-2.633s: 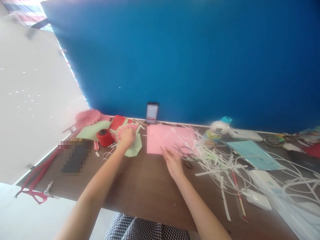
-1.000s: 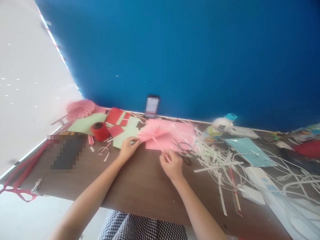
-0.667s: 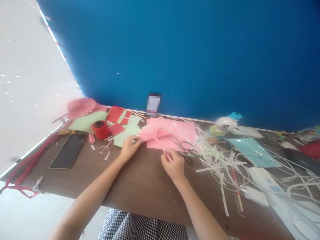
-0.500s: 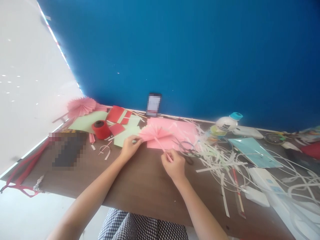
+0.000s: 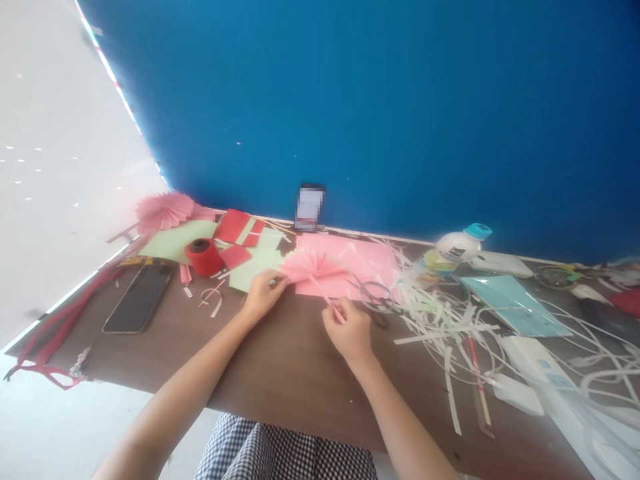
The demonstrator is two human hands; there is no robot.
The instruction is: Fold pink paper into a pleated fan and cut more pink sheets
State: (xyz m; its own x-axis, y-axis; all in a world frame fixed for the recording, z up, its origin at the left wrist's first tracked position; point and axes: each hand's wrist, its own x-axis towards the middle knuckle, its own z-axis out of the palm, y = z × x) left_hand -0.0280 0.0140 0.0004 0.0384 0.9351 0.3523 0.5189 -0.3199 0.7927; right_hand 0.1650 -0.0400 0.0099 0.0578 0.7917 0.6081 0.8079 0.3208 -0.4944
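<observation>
A pleated pink paper fan point(image 5: 311, 263) lies at the middle of the brown table point(image 5: 280, 360), on the near edge of a pink paper sheet point(image 5: 365, 263). My left hand point(image 5: 263, 293) pinches the fan's left edge with closed fingers. My right hand point(image 5: 347, 327) is closed around the fan's thin pink stick point(image 5: 327, 301), which runs from the fan's centre toward me. Scissors point(image 5: 374, 295) lie just right of my right hand.
A phone point(image 5: 137, 298) lies at the left, near a red tape roll point(image 5: 203, 256), green and red paper pieces point(image 5: 240, 250) and another pink fan point(image 5: 165, 210). A second phone point(image 5: 309, 207) leans on the blue wall. White paper strips point(image 5: 450, 320), a bottle point(image 5: 457, 247) and a blue sheet point(image 5: 513, 303) crowd the right.
My left hand brought the pink fan from the far left onto the pink sheet, and my right hand closed on its stick. Over the last second both hands have stayed nearly still.
</observation>
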